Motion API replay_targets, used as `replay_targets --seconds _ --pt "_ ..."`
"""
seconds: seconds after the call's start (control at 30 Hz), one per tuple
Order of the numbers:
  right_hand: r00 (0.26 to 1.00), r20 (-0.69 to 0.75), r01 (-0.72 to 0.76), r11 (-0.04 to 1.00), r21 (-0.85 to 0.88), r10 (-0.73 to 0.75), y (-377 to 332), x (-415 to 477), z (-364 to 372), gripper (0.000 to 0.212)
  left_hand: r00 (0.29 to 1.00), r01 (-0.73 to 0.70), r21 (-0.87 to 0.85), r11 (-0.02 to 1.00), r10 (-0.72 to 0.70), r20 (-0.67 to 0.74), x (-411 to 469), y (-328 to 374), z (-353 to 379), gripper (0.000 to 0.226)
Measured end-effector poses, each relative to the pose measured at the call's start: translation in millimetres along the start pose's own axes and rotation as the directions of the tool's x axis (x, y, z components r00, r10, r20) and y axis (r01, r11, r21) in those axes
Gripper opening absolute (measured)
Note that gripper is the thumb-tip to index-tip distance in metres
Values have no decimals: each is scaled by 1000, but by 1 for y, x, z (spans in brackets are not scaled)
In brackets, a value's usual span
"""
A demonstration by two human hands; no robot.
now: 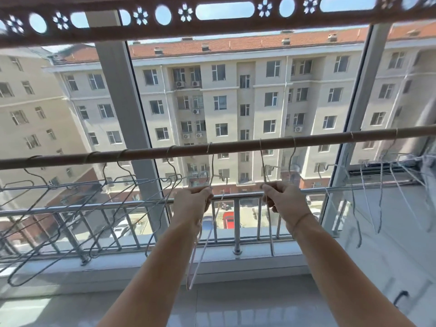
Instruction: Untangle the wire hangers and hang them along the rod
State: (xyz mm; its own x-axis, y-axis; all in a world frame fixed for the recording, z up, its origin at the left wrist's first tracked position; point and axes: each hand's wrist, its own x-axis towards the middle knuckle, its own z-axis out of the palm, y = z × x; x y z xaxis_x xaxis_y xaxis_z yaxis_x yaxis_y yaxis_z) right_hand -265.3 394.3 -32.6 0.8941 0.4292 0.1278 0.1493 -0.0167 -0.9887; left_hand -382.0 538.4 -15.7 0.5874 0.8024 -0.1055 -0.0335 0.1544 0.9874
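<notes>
Window behind — left hand, right hand each grip seemingly edge-on hangers pointing down.

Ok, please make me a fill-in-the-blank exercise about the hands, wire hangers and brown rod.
The left hand and the right hand each grip a thin grey wire ____ hooked over the long brown rod.
The tilted bunch of grey wire hangers hangs to the ____ of the left hand.
Both hands are held ____ than the rod.
Missing words: hanger; left; lower.
</notes>
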Motion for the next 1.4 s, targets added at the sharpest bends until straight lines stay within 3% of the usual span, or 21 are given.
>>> replay_targets --seconds 0.17,0.27,0.33,0.43,0.5,0.6,0.7,0.83,1.13,1.3,1.4 --pt "997 -61 29 993 -114 -36 -5 -6 -5 20 998 25 22 999 -26 63 6 1 -7 9" --pt "988 -124 52 945 -322 -96 -13 -14 -4 29 991 29 89 996 -40 131 11 1 -14 12" --pt "963 -169 118 889 -443 -212 -23 -27 2 37 985 35 123 992 -55 164 16 1 -20 15" --pt "886 -181 312 839 -447 -426 -39 -59 31 33 979 36 140 990 -63 192 22 4 -28 15" --pt "922 -79 324 867 -377 -379 -40 -74 61 26 975 39 136 990 -67 210 24 7 -31 14" --pt "988 90 146 946 -289 -125 -23 -77 103 24 968 57 141 988 -89 235 26 8 -31 12" --pt "996 84 0 981 -196 17 -8 -74 126 20 946 153 70 986 -167 278 25 10 -31 8" --pt "1000 -3 -7 997 -77 7 -4 -72 132 13 936 203 -3 979 -193 293 30 6 -30 9" --pt "992 -101 68 990 -120 -80 -22 -32 124 10 948 234 -138 962 -195 250 57 20 -4 21" --pt "999 -48 11 984 -177 -19 4 -46 116 15 945 241 -80 967 -216 244 49 -9 -7 20" --pt "996 67 -40 980 -196 54 32 -63 107 13 937 253 19 967 -250 244 38 -43 -20 15"
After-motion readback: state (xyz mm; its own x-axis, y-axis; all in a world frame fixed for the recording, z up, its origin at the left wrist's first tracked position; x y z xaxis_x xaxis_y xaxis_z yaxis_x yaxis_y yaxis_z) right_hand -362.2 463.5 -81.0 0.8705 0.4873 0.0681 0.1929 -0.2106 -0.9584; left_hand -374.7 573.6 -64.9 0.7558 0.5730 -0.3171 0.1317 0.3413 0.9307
